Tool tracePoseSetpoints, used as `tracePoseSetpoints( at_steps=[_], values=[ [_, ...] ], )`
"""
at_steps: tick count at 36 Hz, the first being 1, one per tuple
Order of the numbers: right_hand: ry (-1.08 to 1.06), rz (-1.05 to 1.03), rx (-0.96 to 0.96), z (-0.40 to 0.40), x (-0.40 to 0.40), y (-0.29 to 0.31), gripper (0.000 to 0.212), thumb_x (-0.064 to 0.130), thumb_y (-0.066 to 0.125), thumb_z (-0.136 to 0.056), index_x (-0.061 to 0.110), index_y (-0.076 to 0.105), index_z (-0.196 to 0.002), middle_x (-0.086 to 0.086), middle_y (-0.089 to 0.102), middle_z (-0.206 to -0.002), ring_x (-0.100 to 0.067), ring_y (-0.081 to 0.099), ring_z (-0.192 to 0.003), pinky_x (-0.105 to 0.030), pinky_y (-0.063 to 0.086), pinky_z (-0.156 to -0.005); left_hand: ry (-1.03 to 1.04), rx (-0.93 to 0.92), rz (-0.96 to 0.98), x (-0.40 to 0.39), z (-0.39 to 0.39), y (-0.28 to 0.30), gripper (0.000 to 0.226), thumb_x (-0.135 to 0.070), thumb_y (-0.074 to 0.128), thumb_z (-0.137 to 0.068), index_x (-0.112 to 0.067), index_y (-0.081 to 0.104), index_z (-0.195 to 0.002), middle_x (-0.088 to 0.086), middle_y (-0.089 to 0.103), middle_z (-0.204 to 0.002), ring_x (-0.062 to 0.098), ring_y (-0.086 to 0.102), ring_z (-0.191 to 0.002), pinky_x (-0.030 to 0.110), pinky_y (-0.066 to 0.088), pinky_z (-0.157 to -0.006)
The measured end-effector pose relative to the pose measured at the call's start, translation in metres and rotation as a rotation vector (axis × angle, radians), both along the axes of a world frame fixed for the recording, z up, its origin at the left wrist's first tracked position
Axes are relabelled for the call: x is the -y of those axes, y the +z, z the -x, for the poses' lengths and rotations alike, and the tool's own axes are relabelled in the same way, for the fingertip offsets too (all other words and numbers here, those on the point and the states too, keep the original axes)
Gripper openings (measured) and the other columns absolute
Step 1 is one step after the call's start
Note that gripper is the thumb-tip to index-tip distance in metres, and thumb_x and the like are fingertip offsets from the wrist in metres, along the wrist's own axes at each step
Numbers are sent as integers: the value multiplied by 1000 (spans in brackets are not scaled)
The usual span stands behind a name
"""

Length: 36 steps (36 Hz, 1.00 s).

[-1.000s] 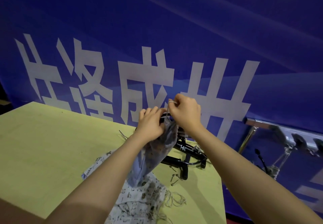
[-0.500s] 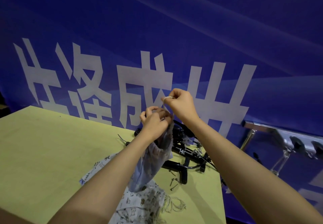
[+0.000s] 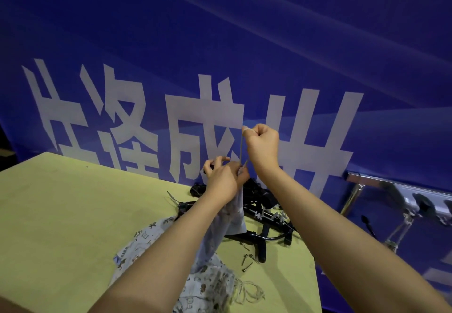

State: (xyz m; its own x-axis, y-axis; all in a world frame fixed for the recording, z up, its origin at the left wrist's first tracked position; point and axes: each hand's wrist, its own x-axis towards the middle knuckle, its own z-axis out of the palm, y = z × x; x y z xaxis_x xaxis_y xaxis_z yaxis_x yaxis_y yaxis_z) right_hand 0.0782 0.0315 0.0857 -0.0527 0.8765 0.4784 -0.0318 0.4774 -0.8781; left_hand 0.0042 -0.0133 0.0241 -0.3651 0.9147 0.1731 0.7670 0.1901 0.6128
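Observation:
My left hand [image 3: 223, 177] grips the top of a light patterned cloth piece [image 3: 231, 217] that hangs down from it over the table. My right hand [image 3: 263, 145] is raised above and to the right, fingers curled round a thin elastic loop [image 3: 241, 149] that stretches taut down to the cloth at my left fingertips. The loop wraps over my right index finger.
A yellow-green table [image 3: 61, 215] holds a pile of printed cloth pieces [image 3: 208, 285] with loose white loops [image 3: 249, 295], black clip hangers [image 3: 264, 217] and small metal pins [image 3: 248, 259]. A blue banner with white characters [image 3: 208, 107] stands behind. A chrome rail [image 3: 391, 185] is at right.
My right hand has risen and moved away from my left, pulling the elastic loop taut. My left hand stays holding the cloth.

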Motion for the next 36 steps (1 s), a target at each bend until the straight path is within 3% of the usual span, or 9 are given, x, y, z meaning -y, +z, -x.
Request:
tracePoseSetpoints(
  at_steps=[5,9,13,16,21,25,30,33,36],
  values=[
    [-24,55,-48,1,-6,10,39,9,55,-91,14,36,-56,1,36,-50,-11,35,-47,-37,47,-59,0,88,-101,5,8,-8,13,-29,54,-91,-18,54,-83,4,30,-138,26,11,-129,31,22,-109],
    [-19,20,-8,1,-7,7,41,13,53,-94,15,35,-57,1,35,-51,-9,36,-47,-29,42,-53,-10,-2,-42,2,13,-10,20,-35,50,-93,-18,59,-96,5,33,-136,28,11,-129,33,23,-104],
    [9,-64,123,0,-10,4,44,21,56,-93,16,37,-54,4,35,-48,-3,34,-42,-15,35,-48,-81,-43,-23,-4,15,-8,29,-58,41,-91,-33,53,-85,1,48,-119,20,18,-127,34,14,-108],
    [37,-61,183,-1,-12,6,46,24,59,-92,17,36,-53,5,35,-48,-5,33,-43,-13,33,-46,-86,104,-51,-6,16,-5,34,-67,40,-86,-40,60,-89,-3,50,-123,18,20,-127,33,12,-112],
    [54,-39,179,1,-14,5,49,21,60,-91,17,33,-51,7,31,-45,-3,32,-37,-14,31,-46,-121,207,-41,-9,15,12,9,-50,58,-86,-44,61,-80,-8,42,-130,22,17,-132,36,11,-111],
    [55,-5,132,-1,-17,3,47,19,57,-93,17,34,-52,7,31,-45,-3,33,-36,-21,34,-49,-158,205,-28,-15,13,10,18,-47,65,-78,-53,61,-61,-5,51,-129,25,28,-130,42,20,-112],
    [7,11,82,-6,-22,3,45,17,55,-94,15,35,-53,5,33,-46,-3,33,-37,-24,36,-51,-139,137,-32,-15,12,3,18,-43,63,-81,-45,57,-64,-11,44,-120,11,21,-122,31,17,-106],
    [0,-33,106,-9,-24,6,41,16,56,-93,15,37,-56,5,36,-49,-2,34,-43,-24,39,-55,-169,46,-40,-13,13,-11,19,-40,65,-78,-37,55,-62,-9,51,-118,18,23,-127,15,5,-91],
    [4,-67,117,-11,-24,7,41,15,56,-93,15,37,-56,6,38,-49,-1,37,-41,-19,40,-56,-166,15,-30,-14,15,-14,8,-39,67,-78,-32,64,-74,-11,53,-124,20,22,-128,13,3,-85]
  ],
)
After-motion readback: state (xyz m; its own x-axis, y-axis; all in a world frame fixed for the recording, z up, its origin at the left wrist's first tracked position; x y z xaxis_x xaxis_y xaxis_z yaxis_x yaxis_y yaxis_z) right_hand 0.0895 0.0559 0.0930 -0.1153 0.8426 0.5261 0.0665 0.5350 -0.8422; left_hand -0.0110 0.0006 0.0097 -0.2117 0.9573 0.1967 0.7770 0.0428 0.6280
